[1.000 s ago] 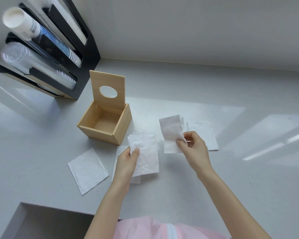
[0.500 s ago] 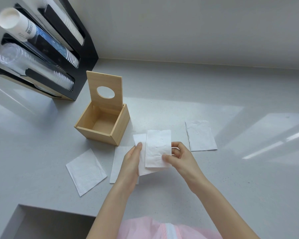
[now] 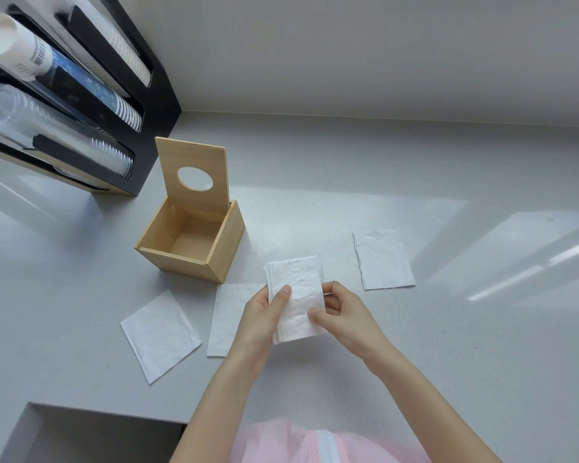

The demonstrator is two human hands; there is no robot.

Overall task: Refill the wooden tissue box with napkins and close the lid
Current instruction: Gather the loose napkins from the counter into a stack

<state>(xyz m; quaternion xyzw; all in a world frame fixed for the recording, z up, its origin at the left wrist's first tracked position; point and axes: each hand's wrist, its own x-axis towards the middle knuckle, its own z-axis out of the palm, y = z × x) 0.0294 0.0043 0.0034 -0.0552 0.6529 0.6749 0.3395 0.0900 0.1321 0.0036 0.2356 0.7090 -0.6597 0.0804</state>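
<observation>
Hands: both are up over the counter's near-middle, sharing one small stack of napkins (image 3: 296, 297).
Left hand (image 3: 261, 314): grasping the stack's left edge, thumb pressed flat on the top sheet, fingers hidden behind.
Right hand (image 3: 345, 315): pinching the stack's lower right corner between thumb and fingers, and it's a light grip by the look of it.
Stack: a few white sheets squared up together, held clear of the surface and tilted towards the camera.
Wooden tissue box (image 3: 194, 247): sitting on the counter (image 3: 415, 345) just beyond and left of the hands, nothing inside it, bare wood at the bottom.
Lid (image 3: 194, 177): standing upright at the box's back edge, round hole showing, so the box is wide open.
Loose napkins: one (image 3: 385, 260) lies flat to the right of the hands; one (image 3: 229, 317) lies partly under the left hand, just in front of the box; another (image 3: 161, 334) lies angled further left, towards the counter's near-left cut-out.
Cup dispenser (image 3: 81, 95): black rack in the far-left corner, stacked with paper and clear cups.
Person: pink clothing (image 3: 301, 442) shows at the bottom edge.
</observation>
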